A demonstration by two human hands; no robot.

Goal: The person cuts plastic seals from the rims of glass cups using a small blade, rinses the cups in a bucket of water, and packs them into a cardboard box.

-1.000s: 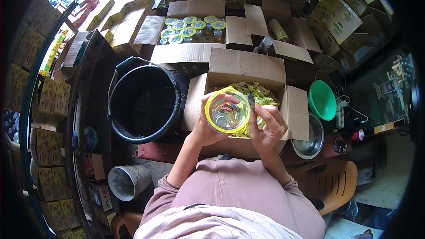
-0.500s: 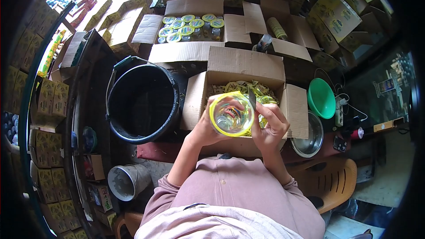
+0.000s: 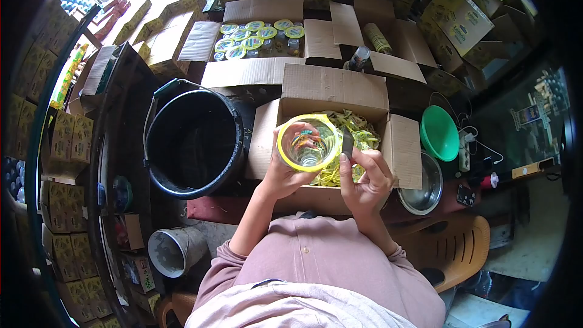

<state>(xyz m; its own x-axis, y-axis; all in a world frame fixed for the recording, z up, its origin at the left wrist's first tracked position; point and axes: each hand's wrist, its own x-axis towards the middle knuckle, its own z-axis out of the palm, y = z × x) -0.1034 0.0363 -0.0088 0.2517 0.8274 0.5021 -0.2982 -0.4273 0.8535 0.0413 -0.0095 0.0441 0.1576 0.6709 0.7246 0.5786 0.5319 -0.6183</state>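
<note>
A clear plastic cup (image 3: 308,153) with a yellow rim is in my left hand (image 3: 280,177), its round mouth tilted up toward me. Fingers wrap its side and show through the clear wall, beside some coloured print. My right hand (image 3: 368,179) pinches a small dark blade (image 3: 347,142) between thumb and fingers, pointing up just right of the rim. Under both hands an open cardboard box (image 3: 334,88) holds a heap of yellow-green strips (image 3: 358,129), which look like plastic trimmings.
To the left stands a large black bucket (image 3: 238,140). A green bowl (image 3: 439,133) and a metal bowl (image 3: 432,191) sit at right. Behind are a carton of yellow-lidded cups (image 3: 252,42) and an open carton with a cup stack (image 3: 378,39). A chair (image 3: 455,246) is at lower right.
The cup has shifted left and tipped a little, with its rim now further from the right-hand fingers. The blade is slightly lower, and more of the strips show.
</note>
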